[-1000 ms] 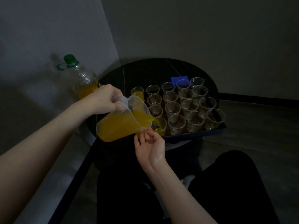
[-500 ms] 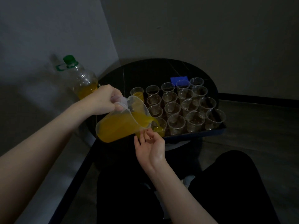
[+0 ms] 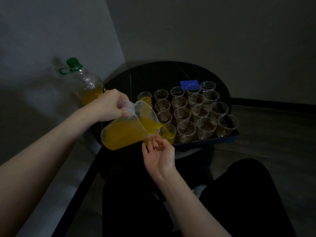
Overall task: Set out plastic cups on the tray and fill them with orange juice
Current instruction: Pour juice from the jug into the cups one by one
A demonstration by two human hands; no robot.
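Still, left hand [image 3: 109,105] tipping jug [image 3: 127,130], cup [image 3: 168,135] fuller

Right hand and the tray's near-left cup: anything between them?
Head view: only the jug's spout end, pouring juice into that cup; the right hand's fingertips reach up under it.

Cups crowding the tray [image 3: 222,138] — little room between them

Bare tabletop [image 3: 153,77] is lying open behind the cups [image 3: 196,113]; the bottle [image 3: 85,86] is blocking the left — the tilted jug [image 3: 126,132] is covering the near corner.

Eighteen cups [image 3: 186,131], one pitcher [image 3: 126,132], one bottle [image 3: 85,86], one tray [image 3: 222,138].
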